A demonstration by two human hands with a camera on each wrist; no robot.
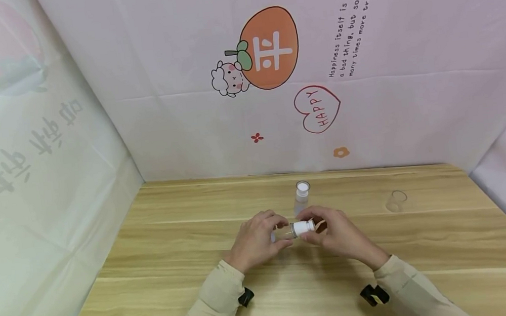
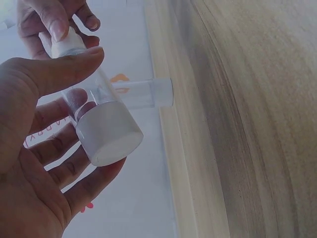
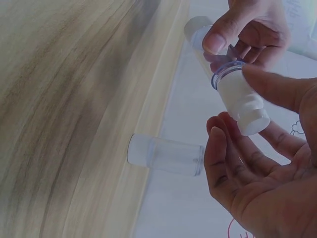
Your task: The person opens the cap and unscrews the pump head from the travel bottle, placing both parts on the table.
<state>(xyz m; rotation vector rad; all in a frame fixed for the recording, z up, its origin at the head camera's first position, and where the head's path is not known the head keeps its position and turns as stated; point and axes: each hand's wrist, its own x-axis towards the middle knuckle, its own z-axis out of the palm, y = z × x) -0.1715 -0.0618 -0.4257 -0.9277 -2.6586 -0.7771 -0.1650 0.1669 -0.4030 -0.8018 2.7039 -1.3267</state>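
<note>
A clear cylindrical bottle [image 1: 283, 234] with a white base [image 2: 110, 134] and a white pump-like top [image 3: 242, 101] lies nearly sideways between my two hands. My left hand [image 1: 258, 241] grips the clear body, thumb on one side and fingers on the other. At the other end, my right hand [image 1: 338, 233] holds the white top, with its thumb against it in the right wrist view. A clear ring [image 3: 225, 72] surrounds the joint between body and top. Just beyond the hands, a second clear bottle [image 1: 301, 201] stands upright; its white end [image 3: 140, 148] meets the table in the right wrist view.
A clear, open-rimmed cap or cup [image 1: 396, 201] stands on the wooden table [image 1: 175, 257], to the right of the second bottle. Printed white cloth [image 1: 177, 129] hangs behind the table and along both sides.
</note>
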